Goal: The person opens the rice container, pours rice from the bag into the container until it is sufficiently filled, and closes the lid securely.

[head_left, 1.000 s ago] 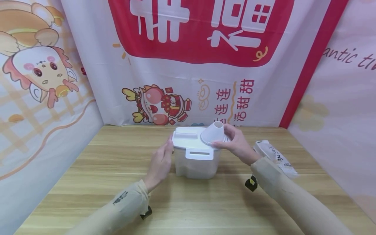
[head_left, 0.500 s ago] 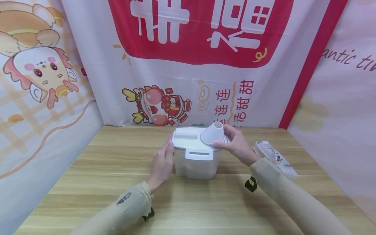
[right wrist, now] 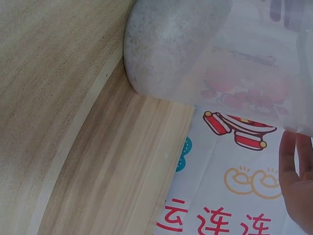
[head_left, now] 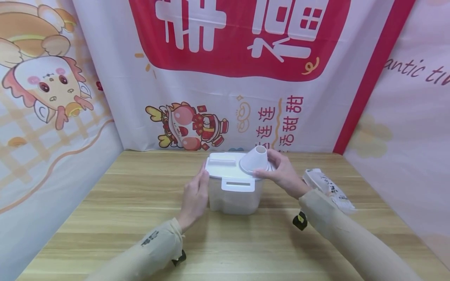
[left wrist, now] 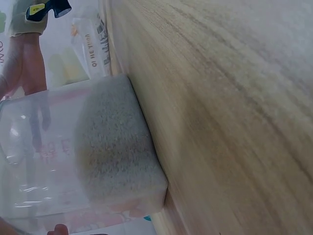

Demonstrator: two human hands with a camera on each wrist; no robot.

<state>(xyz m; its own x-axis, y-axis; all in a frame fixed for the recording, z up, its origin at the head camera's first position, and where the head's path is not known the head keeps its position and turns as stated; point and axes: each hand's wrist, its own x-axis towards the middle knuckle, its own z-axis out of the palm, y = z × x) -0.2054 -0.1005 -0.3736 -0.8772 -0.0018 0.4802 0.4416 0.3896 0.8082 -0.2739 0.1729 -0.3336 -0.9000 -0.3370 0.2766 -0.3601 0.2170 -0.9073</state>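
Note:
A translucent rice container stands upright on the table, with pale grains filling its lower part. On top sits a white lid with a raised grip at the left and a latch in front. A white cone-shaped cup stands narrow end up on the lid's right part. My left hand grips the container's left side at the rim, its far fingers hidden behind it. My right hand holds the right end of the lid, thumb in front by the cone's base and fingers behind.
To the right of the container lies a white printed plastic bag. The wooden table ends at a printed cloth backdrop, with more cloth walls at both sides. A black wrist camera hangs below the right sleeve.
My left wrist has shifted slightly to the right while its fingers stay at the container. The right hand, the lid and the cone look unchanged.

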